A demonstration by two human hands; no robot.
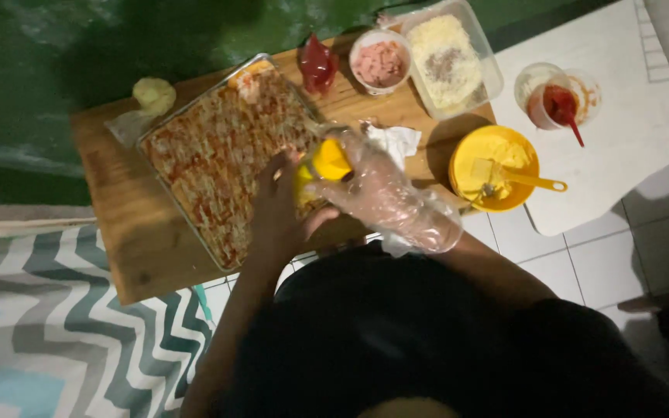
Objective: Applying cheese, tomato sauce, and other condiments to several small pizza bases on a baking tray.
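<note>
Both hands meet over the near edge of the baking tray (pixel 166 130), on the wooden board (pixel 110 232). Left hand (pixel 282 210), bare, wraps the yellow bottle (pixel 320 166) from below. Right hand (pixel 381 193), in a clear plastic glove, closes on the bottle's top. Just right sits the yellow bowl (pixel 466 155) with a spoon (pixel 532 182); a tub of grated cheese (pixel 447 58) behind.

Yellow squeeze bottle (pixel 325 164), yellow bowl (pixel 494 168), red sauce packet (pixel 317 63), white tub (pixel 379 60) of pink ham, red-orange topped tray (pixel 218 151), teal, grey and white zigzag cloth (pixel 63 317), green wall (pixel 56 54), white tiles (pixel 613 255)
</note>
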